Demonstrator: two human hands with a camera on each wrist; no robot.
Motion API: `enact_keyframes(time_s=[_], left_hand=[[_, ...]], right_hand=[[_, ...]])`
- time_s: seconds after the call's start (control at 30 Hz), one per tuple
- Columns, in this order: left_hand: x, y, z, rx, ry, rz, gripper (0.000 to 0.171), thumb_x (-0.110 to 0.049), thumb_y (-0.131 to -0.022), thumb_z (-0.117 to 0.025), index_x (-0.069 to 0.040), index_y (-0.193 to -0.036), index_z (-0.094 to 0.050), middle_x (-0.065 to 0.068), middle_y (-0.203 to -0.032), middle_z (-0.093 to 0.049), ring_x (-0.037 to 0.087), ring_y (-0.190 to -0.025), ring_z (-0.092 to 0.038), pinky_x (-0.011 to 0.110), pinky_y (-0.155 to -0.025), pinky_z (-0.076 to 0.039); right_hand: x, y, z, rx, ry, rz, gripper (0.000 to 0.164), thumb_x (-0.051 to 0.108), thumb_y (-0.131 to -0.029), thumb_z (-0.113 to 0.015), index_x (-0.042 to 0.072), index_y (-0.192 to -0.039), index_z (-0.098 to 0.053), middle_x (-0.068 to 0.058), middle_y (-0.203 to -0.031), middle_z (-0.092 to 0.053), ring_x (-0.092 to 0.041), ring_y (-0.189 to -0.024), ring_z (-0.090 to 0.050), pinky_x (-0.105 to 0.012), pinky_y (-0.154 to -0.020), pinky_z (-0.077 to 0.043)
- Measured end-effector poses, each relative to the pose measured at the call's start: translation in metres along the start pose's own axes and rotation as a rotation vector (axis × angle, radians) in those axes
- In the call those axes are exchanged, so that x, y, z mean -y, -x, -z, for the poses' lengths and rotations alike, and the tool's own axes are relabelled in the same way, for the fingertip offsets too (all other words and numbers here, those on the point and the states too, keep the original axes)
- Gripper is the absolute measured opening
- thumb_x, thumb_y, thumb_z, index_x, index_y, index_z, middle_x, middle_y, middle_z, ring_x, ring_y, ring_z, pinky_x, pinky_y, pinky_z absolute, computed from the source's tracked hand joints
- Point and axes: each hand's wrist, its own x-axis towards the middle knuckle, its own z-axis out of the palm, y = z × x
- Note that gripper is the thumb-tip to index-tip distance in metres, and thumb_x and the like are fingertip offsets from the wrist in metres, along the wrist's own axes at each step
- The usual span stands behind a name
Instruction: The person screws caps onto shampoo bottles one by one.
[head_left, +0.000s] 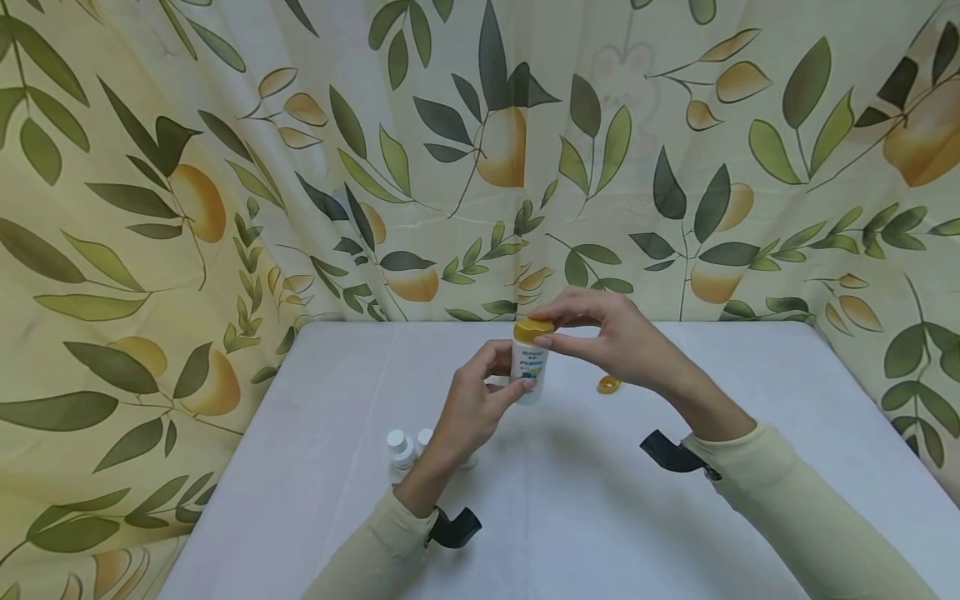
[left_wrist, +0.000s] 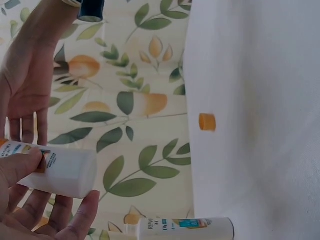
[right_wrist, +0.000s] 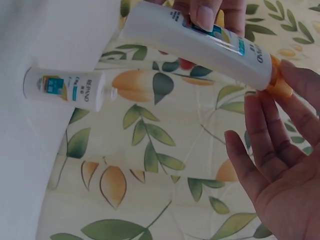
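Note:
A white bottle (head_left: 531, 367) with a printed label is held up over the table, its orange cap (head_left: 531, 327) at the top. My left hand (head_left: 476, 400) grips the bottle's body, the thumb lying across the label. From the right, my right hand (head_left: 611, 333) pinches the cap between thumb and fingertips. The right wrist view shows the bottle (right_wrist: 200, 45) tilted, with my right fingers around its orange cap (right_wrist: 279, 80). In the left wrist view, the left thumb presses the label and the fingers support the bottle (left_wrist: 65, 170) from the other side.
A loose orange cap (head_left: 609, 384) lies on the white table (head_left: 600, 517) beyond the right forearm. Several white bottles (head_left: 401, 450) without orange caps stand at the left, partly behind the left forearm. A leaf-and-fruit patterned curtain (head_left: 480, 167) hangs behind the table.

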Motion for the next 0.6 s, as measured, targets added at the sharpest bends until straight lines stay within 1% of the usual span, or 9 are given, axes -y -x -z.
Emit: enact_keyframes(time_s=[0.13, 0.33, 0.6], left_hand=[[0.001, -0.001, 0.001, -0.009, -0.003, 0.007, 0.046, -0.009, -0.091, -0.076, -0.012, -0.134, -0.058, 0.006, -0.125, -0.066, 0.023, -0.109, -0.066, 0.027, -0.085, -0.060], [0.001, 0.000, 0.001, 0.001, 0.010, 0.014, 0.047, -0.007, -0.092, -0.075, -0.011, -0.135, -0.057, 0.007, -0.126, -0.065, 0.023, -0.111, -0.066, 0.028, -0.087, -0.060], [0.001, 0.001, 0.000, 0.003, 0.030, 0.004, 0.046, -0.008, -0.092, -0.075, -0.012, -0.135, -0.057, 0.007, -0.126, -0.065, 0.024, -0.112, -0.065, 0.029, -0.088, -0.060]], right_hand=[[-0.001, 0.002, 0.004, 0.028, -0.004, -0.011, 0.034, 0.018, -0.095, -0.074, 0.017, -0.128, -0.070, 0.003, -0.110, -0.069, -0.015, -0.105, -0.063, -0.046, -0.095, -0.054], [-0.003, 0.002, 0.002, 0.005, -0.042, -0.013, 0.033, 0.019, -0.092, -0.076, 0.016, -0.125, -0.071, 0.002, -0.113, -0.071, -0.018, -0.106, -0.065, -0.052, -0.101, -0.052], [-0.007, 0.001, -0.007, -0.029, -0.068, -0.015, 0.041, 0.020, -0.090, -0.079, 0.015, -0.130, -0.069, -0.001, -0.122, -0.072, -0.020, -0.113, -0.067, -0.052, -0.104, -0.051]])
